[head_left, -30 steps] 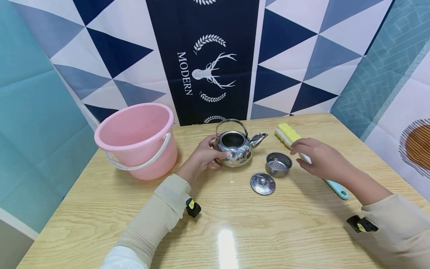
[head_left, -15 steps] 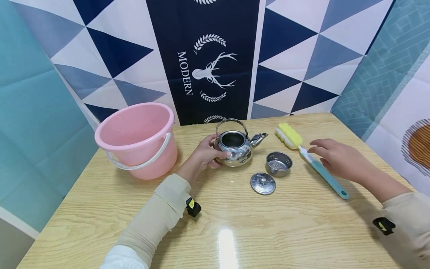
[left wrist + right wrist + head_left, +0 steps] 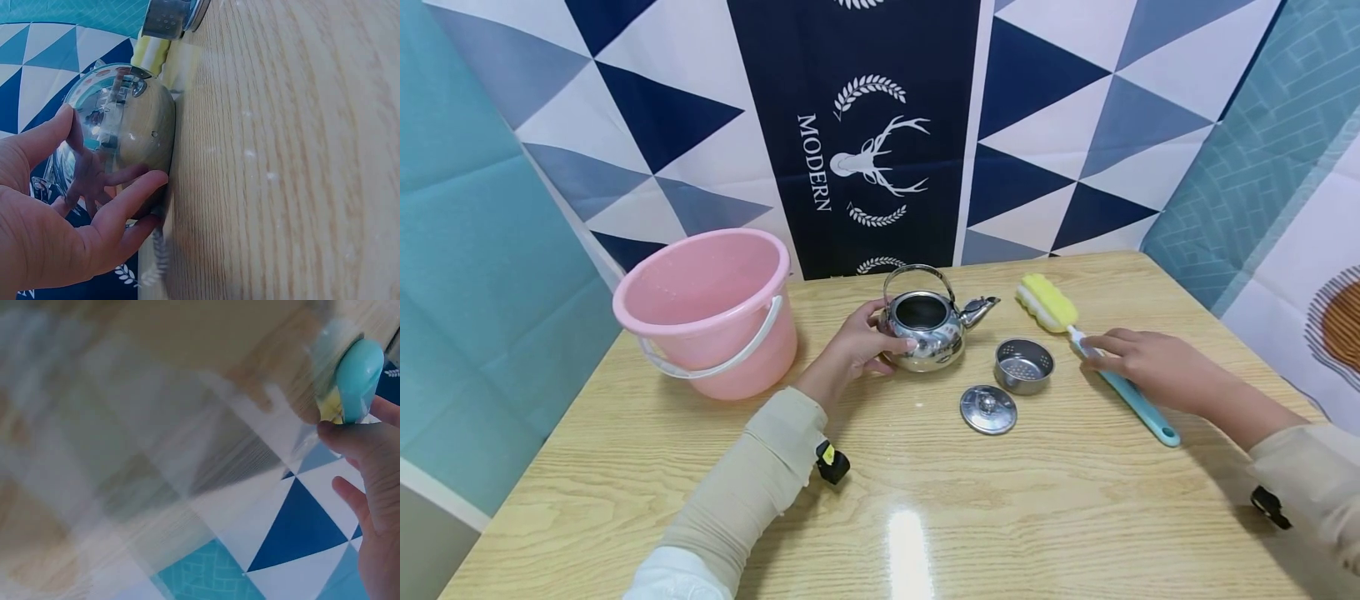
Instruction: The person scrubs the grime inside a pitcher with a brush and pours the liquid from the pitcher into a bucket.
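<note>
My left hand grips the side of a shiny steel teapot, which stands lidless on the table with its hoop handle up and spout to the right. In the left wrist view, the fingers spread along the teapot's rounded body. My right hand pinches the handle of a bottle brush with a yellow and white sponge head. Thumb and a finger lie on either side of its teal handle in the right wrist view. The brush lies on the table.
Between the teapot and the brush stands a perforated steel strainer. The round steel lid lies in front of it, knob up. A pink bucket with a white bail stands at the left. Patterned cloth hangs behind the wooden table.
My right hand has moved right from near the sponge head and come down onto the brush handle. The left hand and teapot have stayed in place.
</note>
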